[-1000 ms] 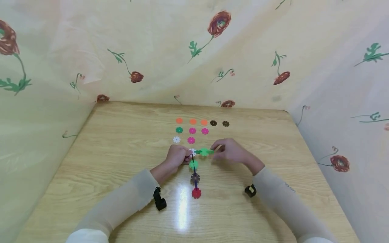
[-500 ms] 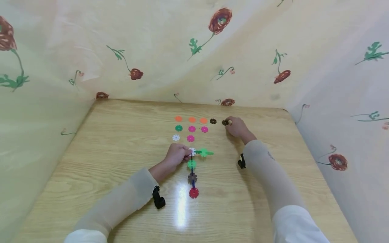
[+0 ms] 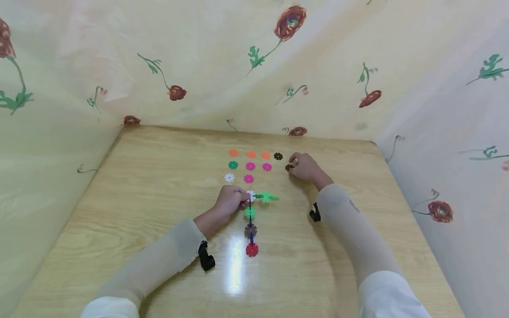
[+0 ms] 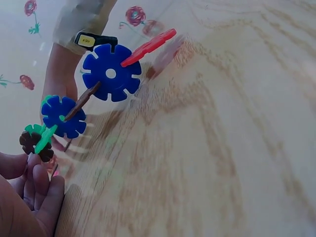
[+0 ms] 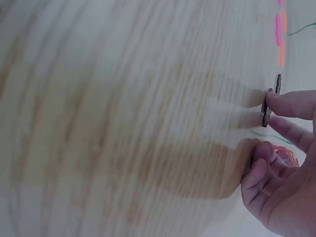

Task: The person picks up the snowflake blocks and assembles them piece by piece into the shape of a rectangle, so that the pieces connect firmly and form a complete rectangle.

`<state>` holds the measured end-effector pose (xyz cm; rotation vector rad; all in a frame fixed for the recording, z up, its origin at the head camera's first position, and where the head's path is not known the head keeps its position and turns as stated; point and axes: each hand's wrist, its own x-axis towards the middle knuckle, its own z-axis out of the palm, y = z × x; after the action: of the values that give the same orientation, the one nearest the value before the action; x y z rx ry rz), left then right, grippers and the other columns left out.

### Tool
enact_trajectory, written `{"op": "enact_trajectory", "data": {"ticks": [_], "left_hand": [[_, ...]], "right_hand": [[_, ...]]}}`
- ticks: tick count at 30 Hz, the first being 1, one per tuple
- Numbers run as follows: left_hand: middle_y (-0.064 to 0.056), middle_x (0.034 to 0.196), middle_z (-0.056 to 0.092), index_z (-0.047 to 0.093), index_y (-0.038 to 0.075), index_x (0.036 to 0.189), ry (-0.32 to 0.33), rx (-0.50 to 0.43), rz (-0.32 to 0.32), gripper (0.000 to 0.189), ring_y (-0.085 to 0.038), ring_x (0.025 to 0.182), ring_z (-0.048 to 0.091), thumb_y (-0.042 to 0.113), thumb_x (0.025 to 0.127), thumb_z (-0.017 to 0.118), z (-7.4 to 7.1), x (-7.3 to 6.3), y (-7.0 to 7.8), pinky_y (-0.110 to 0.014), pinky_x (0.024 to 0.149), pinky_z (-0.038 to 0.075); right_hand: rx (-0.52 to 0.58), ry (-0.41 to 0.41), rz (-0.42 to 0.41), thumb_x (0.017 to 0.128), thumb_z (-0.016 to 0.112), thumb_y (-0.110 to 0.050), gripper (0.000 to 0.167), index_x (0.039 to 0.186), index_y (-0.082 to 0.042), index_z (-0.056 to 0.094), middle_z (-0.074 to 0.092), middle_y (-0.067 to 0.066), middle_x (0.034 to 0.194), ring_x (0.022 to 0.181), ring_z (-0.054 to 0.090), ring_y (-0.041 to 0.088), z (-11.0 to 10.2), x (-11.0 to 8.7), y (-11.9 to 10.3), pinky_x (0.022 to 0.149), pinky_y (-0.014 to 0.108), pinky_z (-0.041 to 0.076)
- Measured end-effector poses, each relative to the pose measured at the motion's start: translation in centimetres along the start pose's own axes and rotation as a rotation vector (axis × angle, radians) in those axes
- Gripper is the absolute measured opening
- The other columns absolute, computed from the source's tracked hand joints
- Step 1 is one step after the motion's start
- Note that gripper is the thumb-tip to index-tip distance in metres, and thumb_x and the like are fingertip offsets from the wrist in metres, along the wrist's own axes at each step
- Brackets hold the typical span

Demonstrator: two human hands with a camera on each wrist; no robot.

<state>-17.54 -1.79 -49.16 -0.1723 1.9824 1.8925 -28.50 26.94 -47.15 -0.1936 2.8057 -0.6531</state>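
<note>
My left hand pinches a white notched disc, the corner of a chain of interlocking plastic discs. From it, light green discs run to the right. Toward me hang a light green disc, a brown disc and a red disc. Blue discs linking them show in the left wrist view, the chain held off the table at its far end. My right hand pinches a dark brown disc between thumb and finger, low over the table at the back right.
Loose discs lie at the back: orange ones, pink ones, a dark green one, a white one and another dark brown one. A flowered cloth stands behind the wooden table.
My right hand left the green end of the chain, reached to the back right, took the dark brown disc and drew it slightly nearer. My left hand has kept its hold on the chain.
</note>
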Motion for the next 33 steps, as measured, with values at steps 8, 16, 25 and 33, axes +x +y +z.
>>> {"op": "enact_trajectory", "data": {"ticks": [8, 16, 25, 33], "left_hand": [[-0.011, 0.077, 0.068, 0.074, -0.005, 0.091, -0.016, -0.017, -0.024, 0.013, -0.015, 0.066, 0.061, 0.005, 0.096, 0.066, -0.1, -0.1, 0.3, -0.024, 0.061, 0.056], [-0.011, 0.077, 0.068, 0.073, -0.006, 0.093, -0.004, -0.05, -0.021, 0.012, -0.016, 0.065, 0.062, 0.004, 0.094, 0.068, -0.3, -0.3, 0.3, -0.027, 0.064, 0.059], [-0.01, 0.077, 0.069, 0.074, -0.006, 0.094, 0.001, -0.045, -0.02, 0.012, -0.015, 0.064, 0.062, 0.005, 0.094, 0.068, -0.3, -0.3, 0.4, -0.025, 0.061, 0.057], [-0.01, 0.077, 0.069, 0.074, -0.005, 0.094, 0.005, -0.046, -0.024, 0.013, -0.015, 0.065, 0.062, 0.006, 0.094, 0.068, -0.3, -0.4, 0.5, -0.025, 0.062, 0.058]], "right_hand": [[0.136, -0.065, 0.013, 0.088, 0.07, -0.008, 0.016, 0.1, 0.0, 0.062, 0.064, 0.012, 0.094, 0.086, 0.058, 0.025, -0.2, -1.8, -0.7, 0.076, 0.036, 0.05], [0.654, -0.193, 0.059, 0.1, 0.059, -0.006, 0.026, 0.123, 0.006, 0.064, 0.069, 0.014, 0.107, 0.08, 0.063, 0.019, 1.6, -7.7, -2.3, 0.071, 0.029, 0.055], [0.832, -0.158, 0.013, 0.099, 0.061, -0.006, 0.028, 0.122, 0.01, 0.063, 0.07, 0.01, 0.099, 0.073, 0.061, 0.015, 3.0, -10.0, -2.4, 0.063, 0.025, 0.051], [0.828, -0.149, -0.003, 0.098, 0.061, -0.006, 0.027, 0.119, 0.011, 0.064, 0.07, 0.014, 0.099, 0.072, 0.063, 0.017, 3.4, -10.2, -2.6, 0.063, 0.025, 0.052]]}}
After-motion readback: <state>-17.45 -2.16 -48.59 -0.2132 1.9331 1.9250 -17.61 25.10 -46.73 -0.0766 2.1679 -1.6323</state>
